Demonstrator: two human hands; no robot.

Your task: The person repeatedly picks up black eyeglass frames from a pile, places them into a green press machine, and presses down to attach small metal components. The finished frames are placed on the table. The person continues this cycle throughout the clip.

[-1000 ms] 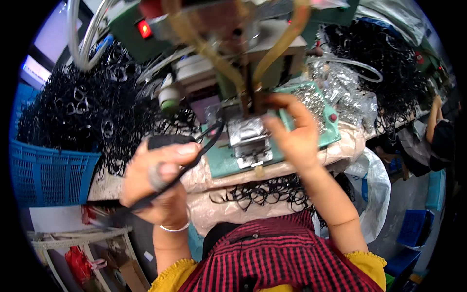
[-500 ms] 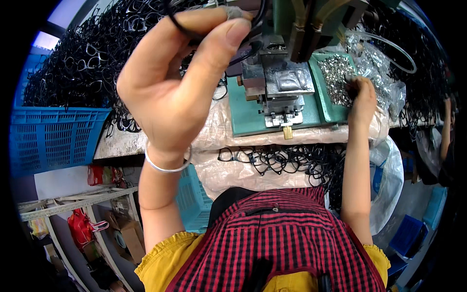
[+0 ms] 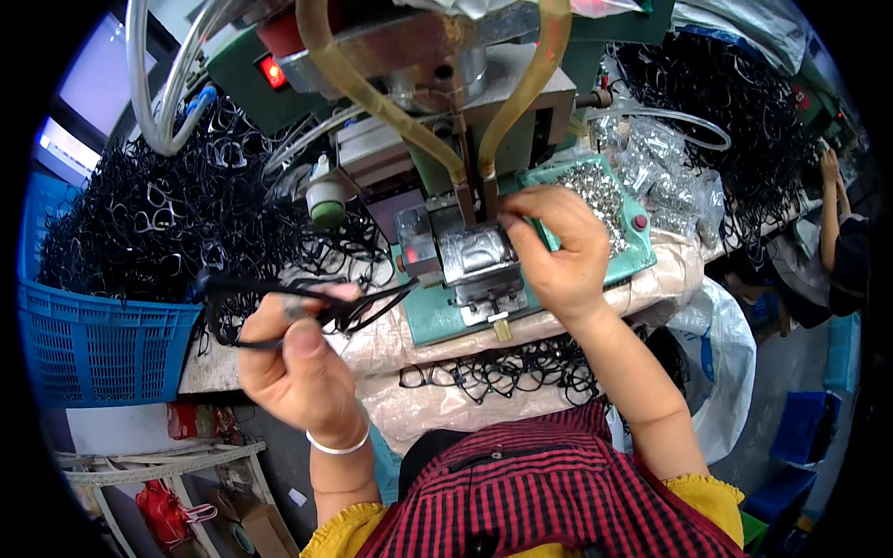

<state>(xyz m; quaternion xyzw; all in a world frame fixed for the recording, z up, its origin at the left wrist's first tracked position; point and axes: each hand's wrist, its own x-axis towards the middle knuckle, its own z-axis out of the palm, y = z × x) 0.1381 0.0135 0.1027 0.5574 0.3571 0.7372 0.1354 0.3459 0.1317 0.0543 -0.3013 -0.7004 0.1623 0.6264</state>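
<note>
My left hand (image 3: 302, 377), with a white bangle at the wrist, is closed on a black eyeglass frame (image 3: 244, 290) to the left of the bench machine. The frame is blurred, and one arm of it reaches toward the machine. My right hand (image 3: 569, 259) pinches at the right side of the metal fixture block (image 3: 480, 251), just below two upright metal tips (image 3: 489, 197). Whatever sits between its fingers is hidden. Beyond this hand lies a green tray (image 3: 640, 256) holding many small shiny metal pieces (image 3: 595, 193).
Heaps of black eyeglass frames (image 3: 167, 200) rise behind a blue basket (image 3: 102, 344) on the left. More frames (image 3: 507, 372) lie along the bench's front. Yellowish hoses (image 3: 372, 102) hang from the machine. Clear plastic bags (image 3: 665, 181) lie behind the tray; another person's arm (image 3: 831, 209) shows far right.
My right hand has left the tray of metal pieces and come to the fixture. My left hand has lowered with the eyeglass frame. The view has shifted, showing more of the machine.
</note>
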